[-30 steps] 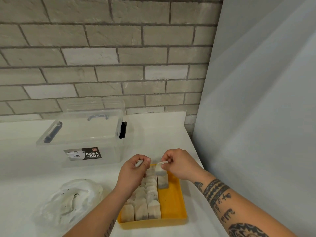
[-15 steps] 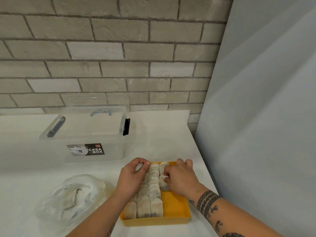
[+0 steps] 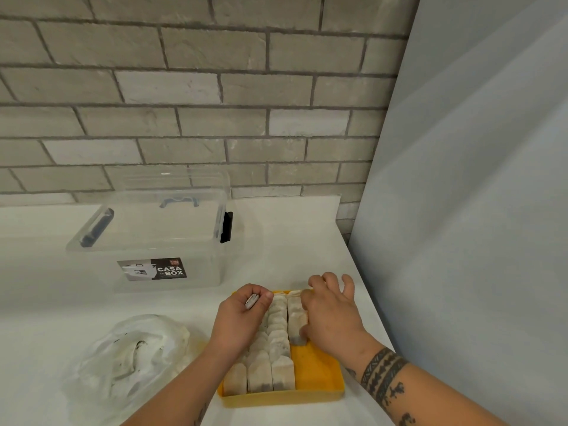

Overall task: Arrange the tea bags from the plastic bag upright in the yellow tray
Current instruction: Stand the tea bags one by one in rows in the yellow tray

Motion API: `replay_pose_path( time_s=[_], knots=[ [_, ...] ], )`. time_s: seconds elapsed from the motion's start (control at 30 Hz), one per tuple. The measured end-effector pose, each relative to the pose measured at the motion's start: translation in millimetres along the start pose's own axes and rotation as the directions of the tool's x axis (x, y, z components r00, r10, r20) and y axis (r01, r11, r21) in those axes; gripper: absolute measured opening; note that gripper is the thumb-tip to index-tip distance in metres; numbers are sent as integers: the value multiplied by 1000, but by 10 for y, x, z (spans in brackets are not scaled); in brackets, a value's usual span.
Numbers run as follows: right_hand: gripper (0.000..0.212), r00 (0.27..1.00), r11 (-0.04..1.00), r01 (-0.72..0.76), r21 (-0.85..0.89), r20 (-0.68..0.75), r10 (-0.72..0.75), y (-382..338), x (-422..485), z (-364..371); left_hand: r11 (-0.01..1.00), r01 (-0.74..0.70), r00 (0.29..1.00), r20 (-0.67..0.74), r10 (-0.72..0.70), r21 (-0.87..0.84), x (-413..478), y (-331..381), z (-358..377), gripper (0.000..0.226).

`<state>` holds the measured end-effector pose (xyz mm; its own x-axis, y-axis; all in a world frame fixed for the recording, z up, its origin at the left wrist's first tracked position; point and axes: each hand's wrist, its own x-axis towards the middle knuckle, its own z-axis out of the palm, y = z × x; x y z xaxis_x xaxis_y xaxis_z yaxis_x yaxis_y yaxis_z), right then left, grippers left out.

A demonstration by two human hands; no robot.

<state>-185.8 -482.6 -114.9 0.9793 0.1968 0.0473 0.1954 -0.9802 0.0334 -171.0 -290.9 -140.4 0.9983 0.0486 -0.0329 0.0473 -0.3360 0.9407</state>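
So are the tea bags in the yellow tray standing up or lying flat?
Standing up: the tea bags sit on end in packed rows in the yellow tray.

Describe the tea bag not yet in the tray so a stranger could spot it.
Find the yellow tray on the white counter. The left hand is over its far left corner. The tea bag pokes from that fist, while the other tea bags stand in rows.
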Motion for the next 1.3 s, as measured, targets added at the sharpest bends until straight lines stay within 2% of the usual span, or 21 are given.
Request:
replay_pose_path(
  time_s=[0.1,0.23,0.33,0.5,0.6,0.67,0.73,0.8,0.87,0.97,1.07,1.13,1.23,1.3],
  knots=[
    [52,999,999,22,-48,31,-21,-54,-45,9,1000,-7,1000,7,7,1,-5,20,12,10],
    [31,993,991,80,-108,96,-70,-153,-87,28,1000,-13,1000,10,13,5,-31,30,12,11],
    [27,987,988,84,-130,144,-65,-186,-69,41,1000,-9,1000,14,9,3,-37,26,8,12],
    [25,988,988,81,-130,140,-62,-165,-45,43,1000,-11,1000,16,11,21,-67,80,-7,12],
    [23,990,992,67,-104,131,-53,-146,-38,18,995,67,998,15,-66,-70,-79,184,-44,10],
    [23,995,998,44,-53,96,-38,-104,-27,-28,954,182,981,106,-161,-237,-74,278,-54,11],
    [17,1000,1000,11,29,23,-12,-54,-22,-96,860,315,939,263,-222,-401,-42,347,-54,29],
    [15,997,986,-29,165,-64,40,-9,-14,-178,790,396,898,377,-227,-468,-7,385,-52,49],
    [14,984,916,-67,397,-125,126,32,6,-270,762,424,871,452,-194,-489,1,406,-39,57],
    [17,976,760,-89,644,-97,197,64,36,-403,741,426,860,487,-153,-518,-32,441,-5,63],
    [24,986,683,-125,720,16,165,70,36,-440,823,356,874,470,-125,-443,-59,488,43,62],
    [20,984,611,-167,774,94,150,62,40,-411,857,330,882,453,-131,-395,-64,518,68,61],
    [8,977,558,-198,805,116,180,72,43,-387,886,305,893,429,-139,-348,-85,552,109,58],
    [13,960,457,-256,852,167,226,108,42,-426,917,272,904,405,-139,-292,-105,566,134,52]
  ],
)
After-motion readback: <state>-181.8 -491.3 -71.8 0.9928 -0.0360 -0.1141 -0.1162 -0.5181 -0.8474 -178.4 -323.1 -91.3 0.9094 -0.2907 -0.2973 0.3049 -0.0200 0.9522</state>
